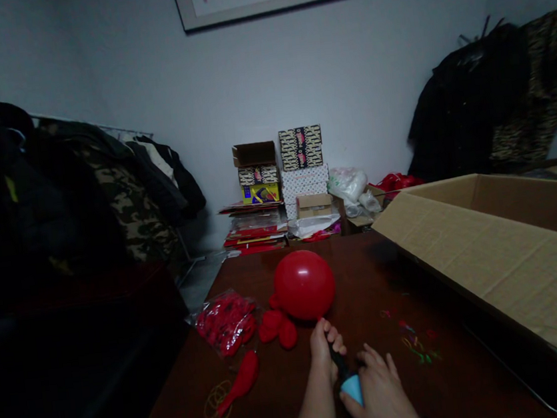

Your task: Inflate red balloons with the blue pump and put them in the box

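A round red balloon (304, 284), partly blown up, sits on the black nozzle of a blue hand pump (351, 386). My left hand (325, 349) is closed around the balloon's neck at the nozzle tip. My right hand (383, 395) is wrapped round the pump's blue body, just behind the left hand. Both are low over the dark wooden table (290, 402). To the left lie a flat red balloon (240, 380), a few more loose red balloons (276, 326) and a clear bag of red balloons (225, 321).
A big open cardboard box (495, 258) fills the table's right side. Coloured rubber bands (417, 344) lie near my right hand, tan ones (214, 404) at the left. Boxes and red packets (281, 188) are stacked at the far end. Coats hang left and right.
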Available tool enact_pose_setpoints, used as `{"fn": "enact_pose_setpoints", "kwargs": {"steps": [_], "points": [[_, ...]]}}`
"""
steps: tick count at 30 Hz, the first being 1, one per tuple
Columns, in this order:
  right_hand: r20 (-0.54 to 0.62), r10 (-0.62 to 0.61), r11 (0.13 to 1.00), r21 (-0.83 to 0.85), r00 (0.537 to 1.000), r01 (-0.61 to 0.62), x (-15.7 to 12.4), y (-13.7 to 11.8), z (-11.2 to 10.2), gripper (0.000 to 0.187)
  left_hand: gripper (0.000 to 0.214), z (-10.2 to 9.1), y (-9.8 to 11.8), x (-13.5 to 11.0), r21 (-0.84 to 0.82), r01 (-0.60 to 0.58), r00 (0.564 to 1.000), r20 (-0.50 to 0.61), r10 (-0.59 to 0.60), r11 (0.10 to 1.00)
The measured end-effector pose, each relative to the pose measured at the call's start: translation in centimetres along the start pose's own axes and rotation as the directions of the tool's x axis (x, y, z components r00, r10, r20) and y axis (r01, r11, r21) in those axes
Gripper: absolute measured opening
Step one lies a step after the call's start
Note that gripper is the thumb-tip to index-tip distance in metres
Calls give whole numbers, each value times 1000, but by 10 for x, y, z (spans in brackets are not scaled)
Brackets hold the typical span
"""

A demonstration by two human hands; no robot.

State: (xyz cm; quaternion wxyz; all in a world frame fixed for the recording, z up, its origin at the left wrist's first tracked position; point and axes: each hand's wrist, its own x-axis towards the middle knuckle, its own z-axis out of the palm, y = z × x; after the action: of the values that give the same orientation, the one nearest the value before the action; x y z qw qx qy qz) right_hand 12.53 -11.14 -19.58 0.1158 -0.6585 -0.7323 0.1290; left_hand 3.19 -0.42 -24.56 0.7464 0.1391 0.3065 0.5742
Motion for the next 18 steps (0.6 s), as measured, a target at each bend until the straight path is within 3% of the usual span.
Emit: {"fn": "enact_pose_setpoints", "kwargs": {"steps": [7, 12, 16, 18], "points": [[-53, 7, 1000, -22, 999, -8, 7, -1, 8, 47, 38, 1, 1, -1, -1, -8, 1000, -6, 8, 1000], [6, 21, 999, -38, 1000, -21, -2, 4, 13, 48, 38, 2, 1, -2, 6, -1, 1000, -6, 1, 1000], [-11, 4, 997, -80, 1000, -5, -16, 13, 30, 46, 36, 1, -1, -2, 26, 10, 1000, -7, -10, 1000], [-71, 6, 992, -127, 997, -15, -28, 21, 41, 35, 34, 1, -1, -1, 23, 11, 1000, -7, -10, 1000]]}}
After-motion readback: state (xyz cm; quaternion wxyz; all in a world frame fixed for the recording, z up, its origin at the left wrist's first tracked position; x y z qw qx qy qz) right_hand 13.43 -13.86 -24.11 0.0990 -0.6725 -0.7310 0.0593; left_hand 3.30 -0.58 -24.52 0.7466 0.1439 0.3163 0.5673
